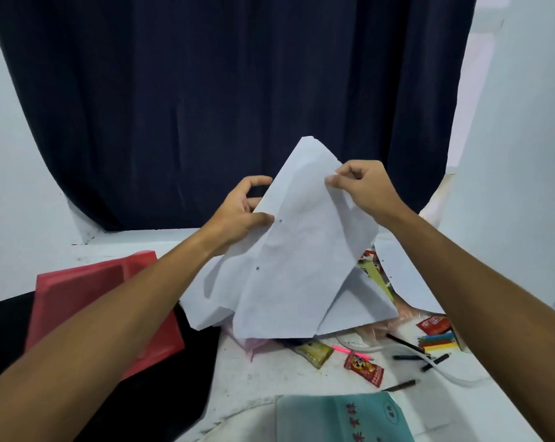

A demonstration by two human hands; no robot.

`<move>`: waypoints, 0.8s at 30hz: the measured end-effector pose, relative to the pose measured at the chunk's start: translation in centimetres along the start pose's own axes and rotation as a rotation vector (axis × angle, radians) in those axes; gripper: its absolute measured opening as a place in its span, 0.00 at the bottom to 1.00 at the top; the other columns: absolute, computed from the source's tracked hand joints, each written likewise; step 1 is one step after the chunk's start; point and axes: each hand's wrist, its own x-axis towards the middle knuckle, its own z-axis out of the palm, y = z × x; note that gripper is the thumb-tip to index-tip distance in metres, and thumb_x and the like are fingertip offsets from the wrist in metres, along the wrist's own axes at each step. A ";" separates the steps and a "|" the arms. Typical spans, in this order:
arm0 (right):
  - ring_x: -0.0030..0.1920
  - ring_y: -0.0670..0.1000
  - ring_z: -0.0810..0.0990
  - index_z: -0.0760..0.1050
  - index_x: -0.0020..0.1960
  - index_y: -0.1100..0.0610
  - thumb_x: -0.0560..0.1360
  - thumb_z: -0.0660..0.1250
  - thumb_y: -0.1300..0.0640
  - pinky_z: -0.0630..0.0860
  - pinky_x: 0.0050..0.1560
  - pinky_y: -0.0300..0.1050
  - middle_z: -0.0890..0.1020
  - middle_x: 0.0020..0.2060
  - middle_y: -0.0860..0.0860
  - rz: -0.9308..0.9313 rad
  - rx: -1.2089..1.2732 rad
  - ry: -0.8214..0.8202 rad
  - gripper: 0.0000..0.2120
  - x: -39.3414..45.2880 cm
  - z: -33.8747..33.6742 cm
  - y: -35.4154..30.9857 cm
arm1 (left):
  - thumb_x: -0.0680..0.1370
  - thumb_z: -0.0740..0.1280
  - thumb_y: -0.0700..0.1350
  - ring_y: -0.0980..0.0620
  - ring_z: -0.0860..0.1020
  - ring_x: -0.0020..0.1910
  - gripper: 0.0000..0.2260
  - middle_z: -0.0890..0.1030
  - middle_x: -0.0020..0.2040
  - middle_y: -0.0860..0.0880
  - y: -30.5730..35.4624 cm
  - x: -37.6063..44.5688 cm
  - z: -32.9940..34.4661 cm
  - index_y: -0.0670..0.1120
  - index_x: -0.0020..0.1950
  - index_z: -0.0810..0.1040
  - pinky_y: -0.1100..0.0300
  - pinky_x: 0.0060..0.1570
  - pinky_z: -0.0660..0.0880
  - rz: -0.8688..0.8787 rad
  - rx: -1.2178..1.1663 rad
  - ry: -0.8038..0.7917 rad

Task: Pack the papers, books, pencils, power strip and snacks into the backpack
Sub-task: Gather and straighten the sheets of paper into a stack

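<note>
I hold a bundle of white papers (pixel 296 260) lifted above the white table (pixel 269 378). My right hand (pixel 362 186) pinches the top corner, and my left hand (pixel 241 208) grips the left edge with the thumb on the sheet. Under and beside the papers lie snack packets: a red one (pixel 363 369), a yellow one (pixel 314 352) and another red one (pixel 434 324). Coloured pencils (pixel 437 342), dark pens (pixel 411 357) and a pink pen (pixel 349 350) are scattered at the right. A green book (pixel 343 419) lies at the near edge. A dark backpack-like fabric (pixel 161 371) lies at the left.
A red stool or tray (pixel 88 298) stands at the left, partly behind my left arm. A dark blue curtain (pixel 222 90) hangs behind the table. A white cable (pixel 461 379) curves over the right side. White walls close in on both sides.
</note>
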 end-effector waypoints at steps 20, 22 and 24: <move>0.59 0.56 0.80 0.65 0.72 0.61 0.68 0.75 0.47 0.75 0.62 0.57 0.79 0.62 0.57 0.571 0.659 -0.108 0.39 -6.2 -0.9 7.3 | 0.81 0.60 0.33 0.47 0.82 0.56 0.10 0.84 0.55 0.45 -2.5 0.3 2.0 0.37 0.58 0.78 0.62 0.49 0.79 -0.114 -0.298 0.297; 0.49 0.56 0.84 0.77 0.59 0.63 0.74 0.70 0.56 0.81 0.51 0.53 0.83 0.53 0.59 0.640 0.749 -0.108 0.17 -7.2 0.0 8.0 | 0.81 0.60 0.34 0.47 0.82 0.56 0.09 0.84 0.55 0.44 -3.3 0.3 3.0 0.38 0.59 0.78 0.61 0.49 0.80 -0.158 -0.309 0.366; 0.42 0.54 0.85 0.80 0.52 0.63 0.75 0.70 0.59 0.82 0.44 0.50 0.85 0.47 0.58 0.647 0.629 0.025 0.08 -7.8 0.8 8.3 | 0.80 0.64 0.36 0.50 0.84 0.49 0.14 0.84 0.53 0.45 -4.1 0.0 4.0 0.42 0.65 0.72 0.60 0.45 0.80 -0.162 -0.221 0.435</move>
